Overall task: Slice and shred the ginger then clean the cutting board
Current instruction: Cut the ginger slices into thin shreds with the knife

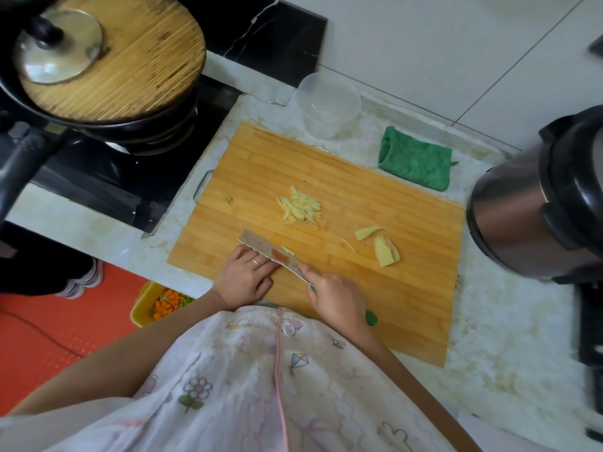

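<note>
light: soft, even daylight | shadows: faint | edges: wide-angle bending, blurred

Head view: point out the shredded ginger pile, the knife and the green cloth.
shredded ginger pile (300, 207), head view, middle of the heap.
knife (276, 255), head view, flat of the blade.
green cloth (416, 159), head view, centre of its folded top.

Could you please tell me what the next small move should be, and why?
Probably move the knife over to the ginger slices and shred them: they lie unshredded to the right of the shredded pile, and the right hand holds the knife.
</note>
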Motion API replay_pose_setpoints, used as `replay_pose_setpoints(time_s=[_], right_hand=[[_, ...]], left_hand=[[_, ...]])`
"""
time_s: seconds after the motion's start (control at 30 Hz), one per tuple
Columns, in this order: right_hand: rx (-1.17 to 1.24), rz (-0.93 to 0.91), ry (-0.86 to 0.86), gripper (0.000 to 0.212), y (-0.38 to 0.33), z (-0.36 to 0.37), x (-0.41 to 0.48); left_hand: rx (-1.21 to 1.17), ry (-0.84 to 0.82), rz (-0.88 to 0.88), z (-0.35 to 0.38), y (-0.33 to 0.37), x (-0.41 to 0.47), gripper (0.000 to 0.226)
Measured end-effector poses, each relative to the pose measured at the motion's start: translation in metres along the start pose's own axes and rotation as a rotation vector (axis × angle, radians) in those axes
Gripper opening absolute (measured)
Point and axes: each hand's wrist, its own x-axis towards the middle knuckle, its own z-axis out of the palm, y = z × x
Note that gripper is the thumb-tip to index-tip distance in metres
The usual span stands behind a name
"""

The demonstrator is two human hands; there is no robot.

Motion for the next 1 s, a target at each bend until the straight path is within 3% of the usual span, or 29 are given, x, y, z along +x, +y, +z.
replay_pose_setpoints(time_s=[1.0], right_hand=[[0.009,-0.029,0.025,0.045,-0.0075,0.0041,0.0053]], left_hand=[[0.032,0.002,-0.025,0.0017,0.0015,0.0007,0.031]])
